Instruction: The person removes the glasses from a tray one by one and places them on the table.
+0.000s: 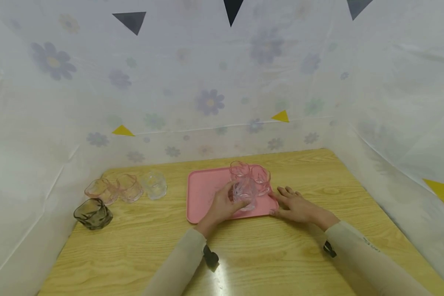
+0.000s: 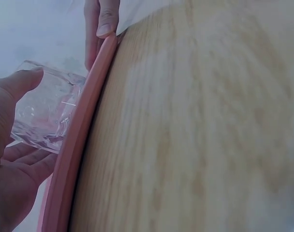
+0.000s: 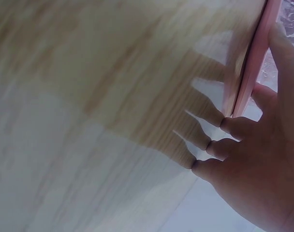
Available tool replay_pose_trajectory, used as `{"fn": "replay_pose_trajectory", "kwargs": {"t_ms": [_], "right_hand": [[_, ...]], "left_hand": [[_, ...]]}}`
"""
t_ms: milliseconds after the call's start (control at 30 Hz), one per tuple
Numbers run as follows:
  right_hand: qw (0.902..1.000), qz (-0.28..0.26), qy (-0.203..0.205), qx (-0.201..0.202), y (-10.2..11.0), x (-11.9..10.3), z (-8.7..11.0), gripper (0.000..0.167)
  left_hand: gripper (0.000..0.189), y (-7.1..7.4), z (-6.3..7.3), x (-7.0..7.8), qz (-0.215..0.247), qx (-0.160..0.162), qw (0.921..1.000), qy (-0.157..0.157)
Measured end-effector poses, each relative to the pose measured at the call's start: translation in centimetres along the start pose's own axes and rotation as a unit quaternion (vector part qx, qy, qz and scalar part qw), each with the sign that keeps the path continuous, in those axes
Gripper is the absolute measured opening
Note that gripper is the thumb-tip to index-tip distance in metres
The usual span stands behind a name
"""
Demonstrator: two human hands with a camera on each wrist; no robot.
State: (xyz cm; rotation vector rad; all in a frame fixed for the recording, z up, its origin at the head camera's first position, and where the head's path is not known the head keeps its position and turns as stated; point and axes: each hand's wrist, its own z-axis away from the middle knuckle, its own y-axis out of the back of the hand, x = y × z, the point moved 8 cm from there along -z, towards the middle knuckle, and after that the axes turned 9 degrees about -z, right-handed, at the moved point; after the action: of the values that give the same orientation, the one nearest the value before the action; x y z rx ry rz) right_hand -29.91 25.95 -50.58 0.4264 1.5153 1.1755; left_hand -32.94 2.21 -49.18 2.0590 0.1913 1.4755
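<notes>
While the left hand [image 1: 220, 206] grips a glass [image 1: 246, 192] on the tray [image 1: 201, 191], the right hand [image 1: 295, 206], fingers spread, touches the tray's edge.

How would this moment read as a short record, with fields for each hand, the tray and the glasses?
left hand: holds a clear glass between thumb and fingers, at the tray; whether its base touches is unclear
right hand: thumb and index finger at the tray's right edge, other fingertips on the table
tray: pink, flat on the wooden table
glasses on tray: two pink-tinted glasses, close to the held one
glasses off tray: at table's left, a dark glass nearest; farther back, pink-tinted ones and another clear glass; overlap makes the count uncertain
</notes>
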Motion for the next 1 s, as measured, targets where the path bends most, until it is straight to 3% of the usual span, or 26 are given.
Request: {"fn": "replay_pose_trajectory", "kwargs": {"t_ms": [267,567,1000], "right_hand": [[1.0,0.0,0.001,-0.001,0.2,-0.4,0.0,0.082],[1.0,-0.001,0.001,-0.001,0.1,-0.3,-0.1,0.083],[1.0,-0.001,-0.001,-0.003,-0.1,0.0,0.0,0.082]], "left_hand": [[0.07,2.7,0.9,-0.2,-0.006,0.023,0.9997,-0.002],[0.071,7.0,2.6,-1.3,0.016,0.061,0.9979,0.01],[0.079,14.1,7.3,-4.5,0.003,0.105,0.9931,0.052]]}}
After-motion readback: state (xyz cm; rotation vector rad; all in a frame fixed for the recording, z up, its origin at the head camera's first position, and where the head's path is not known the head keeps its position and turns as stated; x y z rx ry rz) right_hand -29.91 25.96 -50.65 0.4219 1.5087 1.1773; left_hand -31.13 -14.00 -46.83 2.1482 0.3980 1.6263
